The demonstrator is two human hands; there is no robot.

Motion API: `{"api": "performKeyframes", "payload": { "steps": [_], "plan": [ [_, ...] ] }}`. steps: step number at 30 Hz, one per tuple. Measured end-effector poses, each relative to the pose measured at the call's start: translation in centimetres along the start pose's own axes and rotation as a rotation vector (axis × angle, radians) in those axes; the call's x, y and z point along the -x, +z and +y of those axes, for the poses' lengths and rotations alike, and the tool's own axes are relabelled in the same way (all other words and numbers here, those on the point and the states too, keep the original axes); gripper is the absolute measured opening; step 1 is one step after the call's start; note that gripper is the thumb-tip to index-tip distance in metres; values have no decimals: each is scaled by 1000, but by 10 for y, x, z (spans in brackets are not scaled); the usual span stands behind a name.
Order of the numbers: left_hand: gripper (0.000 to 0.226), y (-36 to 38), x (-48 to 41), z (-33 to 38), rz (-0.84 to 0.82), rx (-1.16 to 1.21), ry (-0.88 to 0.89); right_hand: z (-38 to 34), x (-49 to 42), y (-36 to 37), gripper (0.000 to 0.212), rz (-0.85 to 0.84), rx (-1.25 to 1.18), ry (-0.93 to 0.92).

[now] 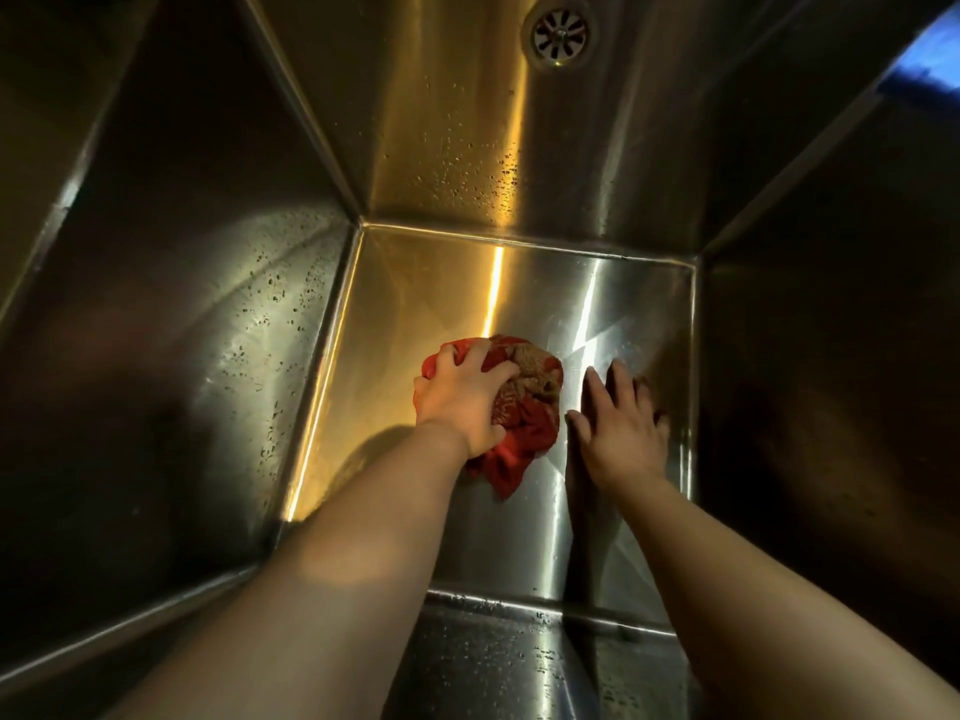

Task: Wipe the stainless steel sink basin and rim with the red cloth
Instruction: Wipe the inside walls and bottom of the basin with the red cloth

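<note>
I look down into a deep stainless steel sink (pixel 441 283). A crumpled red cloth (pixel 524 407) with a tan pattern lies on the basin floor near the middle. My left hand (pixel 462 397) grips the cloth from above, fingers curled into its folds. My right hand (pixel 618 423) rests flat on the basin floor just right of the cloth, fingers straight and spread.
Steel walls rise on all sides, speckled with water drops on the left wall (pixel 249 324) and the far wall. A round overflow grille (pixel 560 34) sits high on the far wall. A blue patch (pixel 930 49) shows past the upper right rim.
</note>
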State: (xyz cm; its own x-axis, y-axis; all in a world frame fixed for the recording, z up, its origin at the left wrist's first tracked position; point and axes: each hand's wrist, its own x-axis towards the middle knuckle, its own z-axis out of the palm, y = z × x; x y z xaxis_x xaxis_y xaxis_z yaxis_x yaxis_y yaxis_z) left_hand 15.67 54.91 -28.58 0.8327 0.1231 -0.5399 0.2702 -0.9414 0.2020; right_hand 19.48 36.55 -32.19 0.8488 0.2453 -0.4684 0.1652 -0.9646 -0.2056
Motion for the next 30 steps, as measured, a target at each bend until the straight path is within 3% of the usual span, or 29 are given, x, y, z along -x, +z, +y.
{"api": "performKeyframes", "payload": {
  "steps": [8, 19, 24, 26, 30],
  "plan": [
    [73, -1, 5, -22, 68, 57, -66, -7, 1, 2, 60, 3, -19, -2],
    [70, 2, 44, -58, -234, -34, 89, -4, 6, -2, 62, -69, -6, -51],
    [81, 0, 64, -80, -355, -280, 189, -9, 8, -1, 62, -75, -9, -54],
    [90, -4, 63, -76, -325, -232, 204, -14, 7, -1, 61, -67, -14, -60],
    [106, 4, 64, -65, -359, -76, 58, -22, 7, 2, 60, -60, -30, -94]
  ]
}}
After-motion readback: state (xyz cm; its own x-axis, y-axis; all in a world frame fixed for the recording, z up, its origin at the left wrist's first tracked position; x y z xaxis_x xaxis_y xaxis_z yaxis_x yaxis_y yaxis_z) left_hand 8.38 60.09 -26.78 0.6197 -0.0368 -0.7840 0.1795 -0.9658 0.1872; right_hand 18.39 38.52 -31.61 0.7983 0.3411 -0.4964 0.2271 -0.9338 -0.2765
